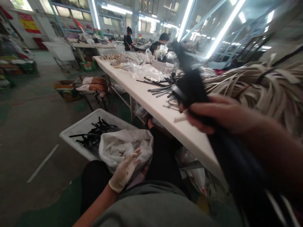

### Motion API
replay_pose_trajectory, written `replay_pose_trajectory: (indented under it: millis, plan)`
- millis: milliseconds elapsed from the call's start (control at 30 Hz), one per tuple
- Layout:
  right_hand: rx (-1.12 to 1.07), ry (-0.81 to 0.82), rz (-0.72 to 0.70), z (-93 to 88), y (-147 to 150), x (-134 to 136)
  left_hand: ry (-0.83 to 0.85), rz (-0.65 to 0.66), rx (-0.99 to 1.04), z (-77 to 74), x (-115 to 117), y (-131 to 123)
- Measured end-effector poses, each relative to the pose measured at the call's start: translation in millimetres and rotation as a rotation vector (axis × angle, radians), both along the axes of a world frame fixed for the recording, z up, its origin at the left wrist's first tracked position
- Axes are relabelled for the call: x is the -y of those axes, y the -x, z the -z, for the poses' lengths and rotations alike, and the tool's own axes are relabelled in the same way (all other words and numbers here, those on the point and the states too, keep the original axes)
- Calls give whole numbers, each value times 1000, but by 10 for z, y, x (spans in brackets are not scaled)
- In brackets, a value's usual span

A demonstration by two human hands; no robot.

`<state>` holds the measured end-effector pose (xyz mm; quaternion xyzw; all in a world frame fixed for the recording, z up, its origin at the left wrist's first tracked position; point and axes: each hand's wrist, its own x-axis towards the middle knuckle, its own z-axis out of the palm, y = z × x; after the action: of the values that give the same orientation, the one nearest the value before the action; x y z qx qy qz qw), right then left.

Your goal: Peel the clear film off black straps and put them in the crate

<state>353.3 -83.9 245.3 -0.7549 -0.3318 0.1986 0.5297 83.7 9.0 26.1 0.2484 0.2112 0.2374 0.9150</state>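
My right hand (pixel 217 113) is raised above the table's near end, its fingers wrapped round a bundle of black straps (pixel 193 86). The bundle is smeared by motion, and its long ends hang down to the lower right. My left hand (pixel 124 170), in a pale glove with bare fingertips, is held over my lap with its fingers stretched out and nothing in it. Just beyond it stands an open white sack (pixel 126 138) with whitish contents I cannot make out. More black straps (pixel 163 86) lie on the table behind the held bundle.
A white bin (pixel 78 126) with black strips stands left of the sack. The long pale table (pixel 142 91) carries plastic bags (pixel 149 71) and metal pieces (pixel 111 56). Beige straps (pixel 260 78) are heaped at right. Two people (pixel 128 39) work farther back.
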Motion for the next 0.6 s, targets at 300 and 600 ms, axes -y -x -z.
replay_pose_trajectory:
  millis: [300,600]
  plan:
    - [-285,68,-493,1556,1339,-1041,-252,81,-229,-6,191,-18]
    - [-554,68,-366,1924,1224,-1027,-137,-62,-185,314,346,-317]
